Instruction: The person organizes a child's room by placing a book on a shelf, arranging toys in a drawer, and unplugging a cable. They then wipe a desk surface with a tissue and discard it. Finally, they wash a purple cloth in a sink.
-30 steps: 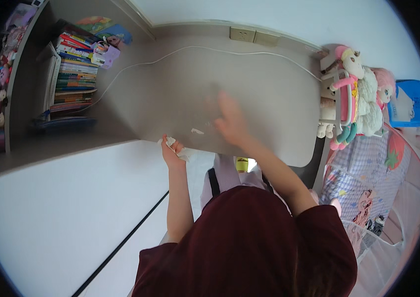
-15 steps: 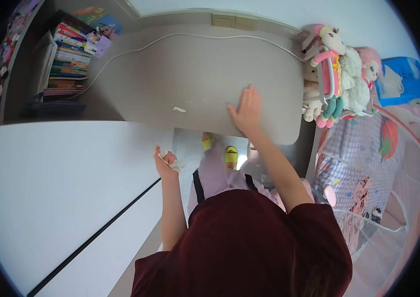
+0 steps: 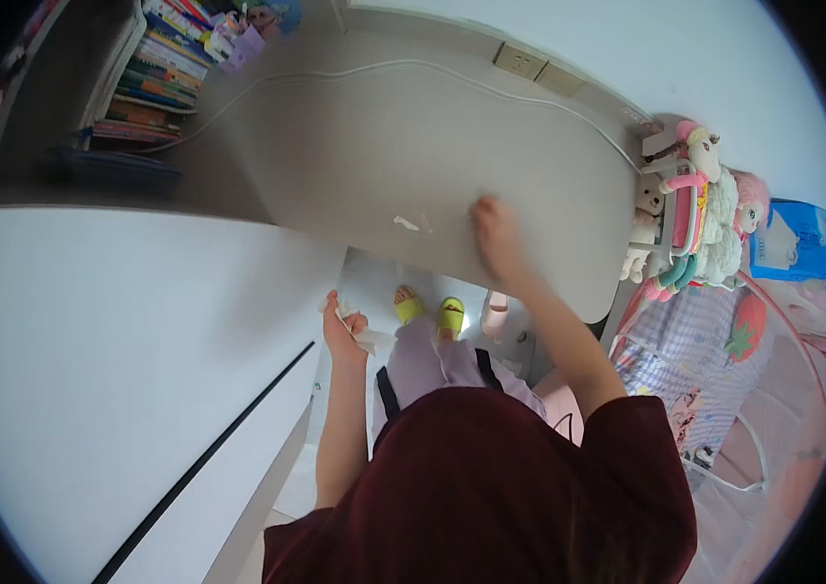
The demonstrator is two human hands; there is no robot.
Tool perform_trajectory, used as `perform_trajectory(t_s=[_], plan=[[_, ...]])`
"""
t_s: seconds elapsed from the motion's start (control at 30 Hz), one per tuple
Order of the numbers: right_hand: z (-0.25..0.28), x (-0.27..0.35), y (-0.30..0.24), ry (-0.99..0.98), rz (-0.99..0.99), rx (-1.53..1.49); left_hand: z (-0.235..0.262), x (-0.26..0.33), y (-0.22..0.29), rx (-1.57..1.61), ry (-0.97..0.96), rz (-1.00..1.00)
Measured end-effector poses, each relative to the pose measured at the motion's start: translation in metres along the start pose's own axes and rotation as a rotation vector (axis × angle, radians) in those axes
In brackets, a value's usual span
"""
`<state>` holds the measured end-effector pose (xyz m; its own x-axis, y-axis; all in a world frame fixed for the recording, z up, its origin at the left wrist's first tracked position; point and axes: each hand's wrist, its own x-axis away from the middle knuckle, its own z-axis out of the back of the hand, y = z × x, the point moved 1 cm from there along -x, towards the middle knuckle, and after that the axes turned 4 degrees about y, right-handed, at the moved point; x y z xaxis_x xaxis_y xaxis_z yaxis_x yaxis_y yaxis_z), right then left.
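Beside the white cabinet front, my left hand [image 3: 340,329] is closed around a crumpled white tissue [image 3: 370,341], part of which sticks out past the fingers. My right hand [image 3: 501,241] is over the right half of the grey-beige desk [image 3: 355,136], its fingers smeared by motion; whether it touches the surface or grips anything I cannot tell. A small white scrap [image 3: 405,223] lies on the desk to the left of that hand, near the front edge.
A white cable [image 3: 413,64] runs along the back of the desk below a wall socket [image 3: 520,61]. Books [image 3: 155,83] stand at the far left. Dolls [image 3: 700,185] fill a rack at the right, near a blue bag [image 3: 792,238]. The white cabinet [image 3: 141,341] borders the left side.
The view has turned. My right hand has gone from lying flat with fingers stretched to a blurred, more drawn-in shape nearer the scrap. My left hand still holds the tissue.
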<state>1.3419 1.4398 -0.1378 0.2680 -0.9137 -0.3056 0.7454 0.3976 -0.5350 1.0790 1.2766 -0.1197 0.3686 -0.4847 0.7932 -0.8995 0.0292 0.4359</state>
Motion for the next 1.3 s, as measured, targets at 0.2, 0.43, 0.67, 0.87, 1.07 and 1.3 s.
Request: perform_trajectory(t_s=[0.2,0.43,0.67,0.87,1.07,1.3], plan=[[-0.007,-0.029,-0.011,-0.252,0.123,0.085,-0.003,-0.025,0.019,-0.09,-0.007,0.062],[-0.005,-0.032,-0.017,-0.357,-0.024,0.03,-0.013,-0.042,0.022,-0.15,-0.105,0.103],[-0.006,-0.047,-0.021,-0.361,0.064,0.166,-0.027,-0.037,0.02,-0.194,-0.074,0.126],[0.001,-0.053,-0.007,-0.449,-0.009,0.121,-0.038,-0.026,0.023,-0.143,-0.078,0.049],[0.005,-0.067,0.001,-0.441,0.017,0.132,-0.039,-0.02,0.021,-0.037,-0.056,-0.002],[0.004,-0.083,0.01,-0.398,0.089,0.016,-0.05,-0.012,0.01,0.004,-0.024,-0.032]])
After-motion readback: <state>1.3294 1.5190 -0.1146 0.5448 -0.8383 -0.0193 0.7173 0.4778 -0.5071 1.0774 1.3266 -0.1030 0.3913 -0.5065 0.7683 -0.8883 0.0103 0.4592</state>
